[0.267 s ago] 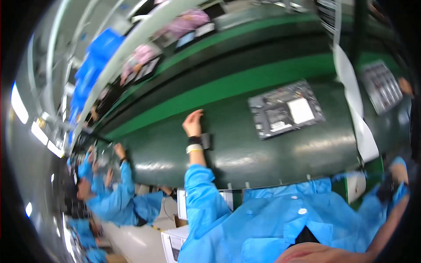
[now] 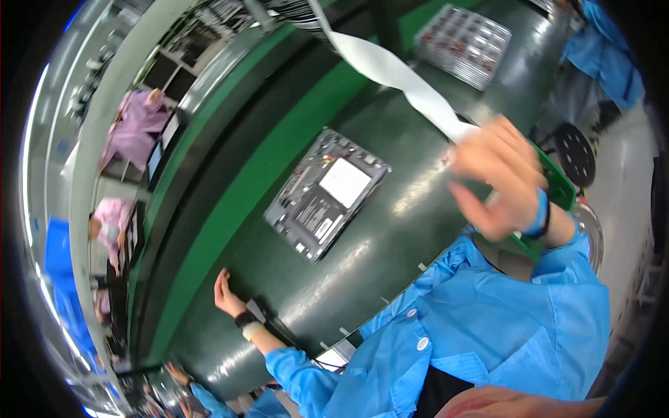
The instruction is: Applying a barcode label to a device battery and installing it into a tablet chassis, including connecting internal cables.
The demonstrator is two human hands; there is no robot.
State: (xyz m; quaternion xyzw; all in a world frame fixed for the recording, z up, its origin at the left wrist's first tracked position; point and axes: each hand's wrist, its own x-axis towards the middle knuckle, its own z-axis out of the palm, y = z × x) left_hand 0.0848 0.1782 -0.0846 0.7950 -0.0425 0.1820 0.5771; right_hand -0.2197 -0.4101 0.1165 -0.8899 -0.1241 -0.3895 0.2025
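An opened flat electronic device [image 2: 306, 219], grey and black with a large white pad on its inner side, lies on the dark green belt [image 2: 411, 181]. My left hand [image 2: 228, 296] is at the belt to the left of the device, apart from it. Its fingers look loosely stretched, with nothing visible in them. My right hand [image 2: 498, 177] is raised over the belt's near edge, smeared by motion. Its thumb stands apart from the curved fingers, and nothing shows between them. The twisted white strip [image 2: 390, 70] runs down to this hand; whether they touch I cannot tell. A small grey block [image 2: 256, 310] is beside my left wrist.
A clear compartment tray [image 2: 463, 45] with small parts lies farther along the belt. A green bin [image 2: 557, 167] and a black round stool seat [image 2: 575, 155] are at right. People in pink [image 2: 132, 132] sit across; a person in blue [image 2: 603, 49] is at far right.
The view has turned to the right, so the device and tray appear farther left. My right hand has come up into view near the strip's lower end. The device still lies on the belt.
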